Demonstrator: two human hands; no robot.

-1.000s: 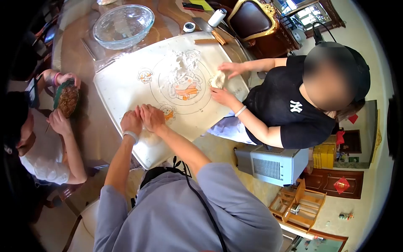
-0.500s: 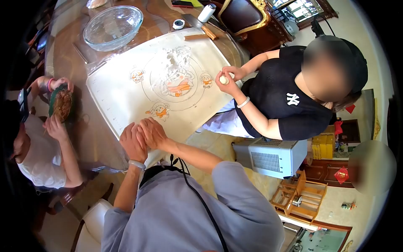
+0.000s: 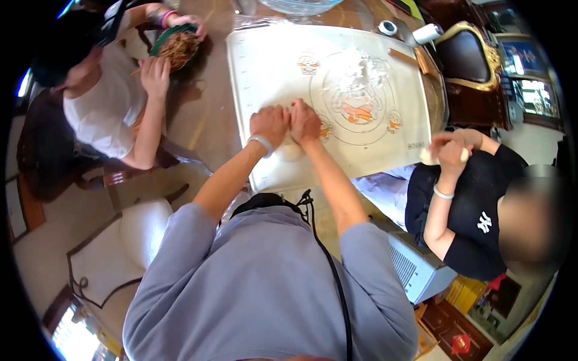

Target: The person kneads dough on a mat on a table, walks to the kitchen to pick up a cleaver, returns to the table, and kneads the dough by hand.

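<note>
Side by side on the printed white mat (image 3: 265, 66), my left hand (image 3: 270, 125) and my right hand (image 3: 304, 122) press down with curled fingers. Pale dough (image 3: 289, 150) shows below and between them, on the near side; most of it is hidden. My left wrist wears a pale bracelet. White flour (image 3: 355, 71) lies scattered over the cartoon print, right of my hands. To the right, a co-worker in a black shirt (image 3: 459, 207) holds pale dough (image 3: 428, 157) between both hands at the mat's edge.
A person in white (image 3: 99, 114) at the left holds a green bowl (image 3: 176, 49) of brown filling. A glass bowl (image 3: 301, 5) stands beyond the mat. A wooden stick (image 3: 403, 57), white container (image 3: 427, 33) and round white item (image 3: 388, 27) are at the far right.
The view has swung left, shifting the mat rightward. My hands, overlapped half a second ago, are now side by side and lower on the dough. The co-worker's hands have moved the dough.
</note>
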